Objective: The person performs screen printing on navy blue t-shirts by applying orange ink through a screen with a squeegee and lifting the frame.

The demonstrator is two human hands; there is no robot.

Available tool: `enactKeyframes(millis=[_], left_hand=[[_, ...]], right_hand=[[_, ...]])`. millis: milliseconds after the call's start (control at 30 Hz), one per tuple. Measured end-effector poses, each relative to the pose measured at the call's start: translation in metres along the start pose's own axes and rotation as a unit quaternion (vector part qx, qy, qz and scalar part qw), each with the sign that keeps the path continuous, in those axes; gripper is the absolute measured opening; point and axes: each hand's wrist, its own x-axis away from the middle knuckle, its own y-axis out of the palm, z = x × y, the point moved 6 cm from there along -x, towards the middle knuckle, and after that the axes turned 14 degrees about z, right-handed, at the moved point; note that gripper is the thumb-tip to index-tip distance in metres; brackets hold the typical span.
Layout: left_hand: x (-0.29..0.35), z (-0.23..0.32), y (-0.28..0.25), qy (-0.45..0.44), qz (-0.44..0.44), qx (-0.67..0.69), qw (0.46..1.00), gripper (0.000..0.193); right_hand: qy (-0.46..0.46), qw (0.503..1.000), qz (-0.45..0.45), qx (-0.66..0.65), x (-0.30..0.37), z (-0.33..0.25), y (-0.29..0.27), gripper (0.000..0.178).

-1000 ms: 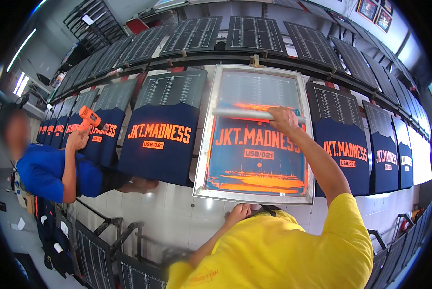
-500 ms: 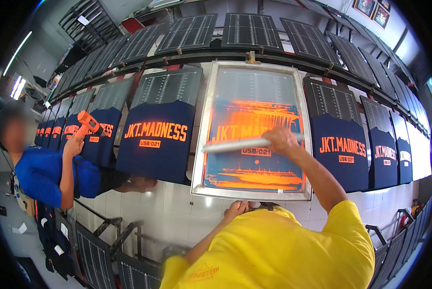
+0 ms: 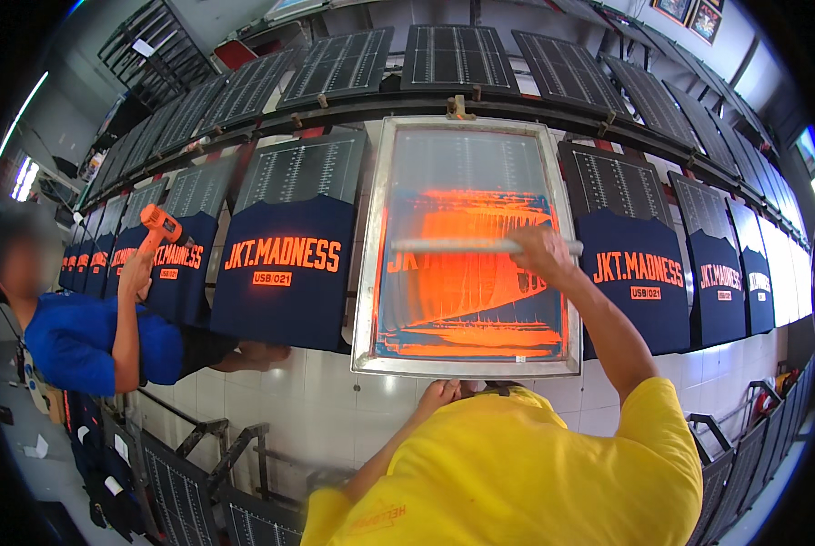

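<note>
My right hand is wrapped round a long pale squeegee, which lies crosswise over a silver-framed printing screen. Wet orange ink covers the middle of the mesh on the near side of the squeegee, with streaks beyond it and near the lower edge. Through the mesh a dark garment and part of its lettering show faintly. My left hand is curled just below the screen's near edge, close to my yellow shirt; what its fingers hold, if anything, is hidden.
Navy shirts with orange lettering lie on slanted boards to the left, and more to the right. A second row of bare boards runs behind the rail. At left a person in blue holds an orange heat gun.
The squeegee and my right hand have moved away from me up the screen. A broad orange ink film now covers the mesh behind it. My left hand stays by the near edge.
</note>
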Motion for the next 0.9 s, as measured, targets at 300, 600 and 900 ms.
enactKeyframes(millis=[300, 600, 900], left_hand=[[0.007, 0.019, -0.003, 0.035, 0.004, -0.021, 0.999, 0.049], [0.009, 0.026, -0.002, 0.024, 0.0, -0.03, 0.999, 0.048], [-0.001, 0.017, -0.002, 0.037, -0.048, 0.02, 0.998, 0.047]], right_hand=[[-0.02, 0.996, 0.037, 0.081, -0.062, 0.038, 0.022, 0.018], [0.121, 0.989, -0.081, 0.037, -0.004, -0.005, 0.001, 0.014], [-0.014, 0.997, -0.021, 0.073, 0.141, -0.089, 0.005, 0.029]])
